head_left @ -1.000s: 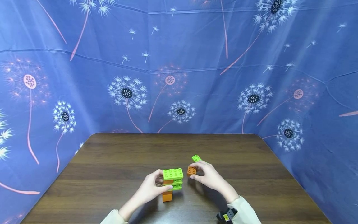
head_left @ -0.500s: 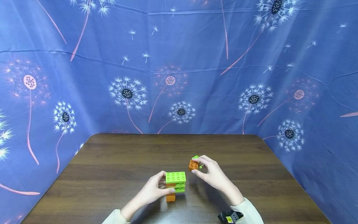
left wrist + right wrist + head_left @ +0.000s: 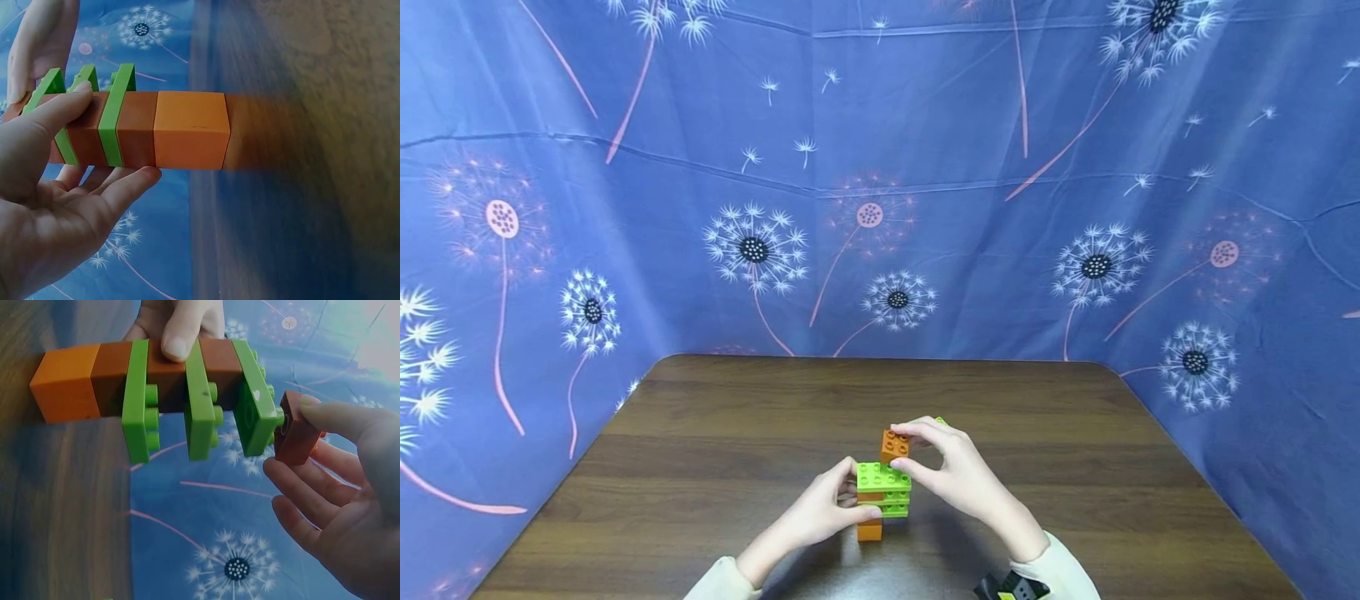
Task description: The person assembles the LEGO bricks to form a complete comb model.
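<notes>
Brown table [image 3: 700,467] sitting before a blue dandelion cloth [image 3: 625,208], block tower [image 3: 882,498] standing near the front middle, left hand [image 3: 820,512] gripping its side, right hand [image 3: 951,475] pinching an orange block [image 3: 893,446] touching the tower's top green plate.

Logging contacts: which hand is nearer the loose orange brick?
Right. The right hand pinches the orange brick at the tower's top; the left hand grips the tower lower down.
</notes>
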`<state>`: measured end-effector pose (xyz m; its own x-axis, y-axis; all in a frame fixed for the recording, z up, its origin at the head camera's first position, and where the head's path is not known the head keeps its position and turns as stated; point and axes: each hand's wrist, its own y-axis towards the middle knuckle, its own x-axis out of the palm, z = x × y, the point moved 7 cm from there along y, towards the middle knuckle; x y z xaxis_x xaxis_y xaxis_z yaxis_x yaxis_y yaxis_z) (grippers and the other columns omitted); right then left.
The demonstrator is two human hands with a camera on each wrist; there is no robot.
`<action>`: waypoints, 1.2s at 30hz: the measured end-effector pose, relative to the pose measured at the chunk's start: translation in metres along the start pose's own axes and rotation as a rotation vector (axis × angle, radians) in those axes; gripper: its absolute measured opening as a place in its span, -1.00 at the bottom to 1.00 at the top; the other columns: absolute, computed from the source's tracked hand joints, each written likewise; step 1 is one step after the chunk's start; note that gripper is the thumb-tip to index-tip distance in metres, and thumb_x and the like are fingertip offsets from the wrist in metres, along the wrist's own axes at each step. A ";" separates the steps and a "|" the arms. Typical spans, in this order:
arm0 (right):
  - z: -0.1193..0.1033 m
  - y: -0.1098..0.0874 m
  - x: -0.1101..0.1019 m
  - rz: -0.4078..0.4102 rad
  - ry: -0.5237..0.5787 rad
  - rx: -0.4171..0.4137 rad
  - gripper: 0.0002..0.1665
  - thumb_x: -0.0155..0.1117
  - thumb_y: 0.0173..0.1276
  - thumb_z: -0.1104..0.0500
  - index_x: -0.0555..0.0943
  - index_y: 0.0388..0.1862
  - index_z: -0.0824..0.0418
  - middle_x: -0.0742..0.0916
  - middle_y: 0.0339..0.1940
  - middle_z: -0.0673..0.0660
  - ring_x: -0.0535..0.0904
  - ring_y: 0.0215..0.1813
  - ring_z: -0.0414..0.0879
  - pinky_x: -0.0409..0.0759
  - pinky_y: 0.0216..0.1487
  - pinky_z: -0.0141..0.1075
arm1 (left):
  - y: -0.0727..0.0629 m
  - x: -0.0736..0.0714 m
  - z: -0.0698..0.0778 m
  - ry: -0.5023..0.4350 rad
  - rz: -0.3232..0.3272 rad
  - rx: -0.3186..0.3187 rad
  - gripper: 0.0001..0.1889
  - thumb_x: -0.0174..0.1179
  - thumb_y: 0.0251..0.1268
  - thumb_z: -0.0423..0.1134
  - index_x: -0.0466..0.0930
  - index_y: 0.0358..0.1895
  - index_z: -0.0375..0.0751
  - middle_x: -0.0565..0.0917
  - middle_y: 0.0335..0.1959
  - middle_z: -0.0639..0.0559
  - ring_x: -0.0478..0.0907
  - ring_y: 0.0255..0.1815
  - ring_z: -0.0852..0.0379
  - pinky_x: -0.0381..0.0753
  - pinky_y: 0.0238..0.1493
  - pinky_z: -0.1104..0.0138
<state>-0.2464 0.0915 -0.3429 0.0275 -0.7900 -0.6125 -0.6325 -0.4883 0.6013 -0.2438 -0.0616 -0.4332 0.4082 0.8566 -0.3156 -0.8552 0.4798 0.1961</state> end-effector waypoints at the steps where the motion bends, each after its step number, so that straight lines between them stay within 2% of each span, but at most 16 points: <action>1: -0.001 0.000 0.001 -0.003 -0.001 -0.009 -0.56 0.40 0.16 0.14 0.59 0.04 0.17 0.69 -0.10 -0.07 0.63 -0.14 -0.26 0.59 -0.07 -0.27 | 0.000 0.000 0.000 -0.005 0.001 0.004 -0.64 0.32 0.12 -0.30 0.34 -0.14 -0.33 0.54 0.00 -0.22 0.60 -0.03 -0.03 0.57 -0.01 0.37; 4: -0.004 0.001 0.006 -0.017 -0.009 -0.036 -0.57 0.37 0.19 0.12 0.59 0.05 0.15 0.69 -0.10 -0.08 0.62 -0.12 -0.25 0.58 -0.07 -0.28 | 0.000 0.001 0.001 -0.005 0.003 0.013 -0.65 0.32 0.12 -0.30 0.34 -0.15 -0.33 0.55 -0.02 -0.21 0.60 -0.03 -0.02 0.57 -0.02 0.38; 11: -0.005 0.000 0.016 -0.064 0.041 -0.036 -0.57 0.35 0.21 0.10 0.58 0.08 0.09 0.68 -0.08 -0.07 0.61 -0.09 -0.24 0.58 -0.06 -0.28 | -0.002 0.002 0.001 0.034 0.009 0.013 -0.65 0.31 0.14 -0.26 0.34 -0.15 -0.30 0.57 -0.06 -0.15 0.61 -0.05 0.03 0.58 -0.01 0.31; 17: -0.008 -0.002 0.024 -0.102 0.030 -0.066 -0.57 0.33 0.23 0.07 0.58 0.09 0.12 0.68 -0.07 -0.04 0.61 -0.07 -0.23 0.58 -0.05 -0.29 | -0.003 0.004 -0.003 0.009 0.027 0.019 -0.65 0.33 0.12 -0.27 0.35 -0.17 -0.31 0.56 -0.04 -0.19 0.61 -0.04 0.03 0.57 -0.03 0.37; 21: -0.011 -0.002 0.026 -0.119 0.025 -0.093 -0.58 0.32 0.24 0.07 0.59 0.07 0.14 0.68 -0.07 -0.02 0.58 -0.22 -0.26 0.56 -0.21 -0.40 | -0.003 0.004 -0.004 0.007 0.031 0.021 -0.65 0.33 0.12 -0.27 0.35 -0.17 -0.30 0.55 -0.02 -0.19 0.61 -0.02 0.03 0.56 -0.04 0.40; 23: -0.012 -0.002 0.027 -0.126 0.031 -0.101 -0.58 0.32 0.24 0.07 0.60 0.07 0.15 0.68 -0.08 -0.02 0.52 -0.37 -0.27 0.51 -0.34 -0.46 | -0.003 0.004 -0.004 0.008 0.032 0.019 -0.65 0.33 0.12 -0.26 0.34 -0.17 -0.29 0.54 -0.02 -0.19 0.60 -0.02 0.02 0.56 -0.04 0.40; 25: -0.013 -0.001 0.027 -0.129 0.030 -0.114 -0.59 0.32 0.25 0.08 0.60 0.07 0.15 0.68 -0.09 -0.02 0.47 -0.42 -0.28 0.47 -0.38 -0.50 | -0.003 0.003 -0.003 0.010 0.034 0.018 -0.64 0.33 0.12 -0.26 0.34 -0.17 -0.29 0.54 -0.01 -0.18 0.60 -0.02 0.03 0.56 -0.05 0.41; 36: -0.021 0.003 0.027 -0.151 -0.017 -0.153 -0.61 0.35 0.20 0.17 0.62 0.03 0.21 0.67 -0.13 -0.04 0.53 -0.28 -0.30 0.50 -0.27 -0.49 | -0.004 0.001 0.002 0.018 0.030 0.060 -0.65 0.32 0.12 -0.28 0.35 -0.16 -0.32 0.56 -0.02 -0.23 0.60 -0.06 0.14 0.57 -0.07 0.43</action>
<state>-0.2314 0.0606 -0.3465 0.0992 -0.6982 -0.7090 -0.4975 -0.6519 0.5723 -0.2397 -0.0622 -0.4318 0.3768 0.8673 -0.3253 -0.8461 0.4652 0.2603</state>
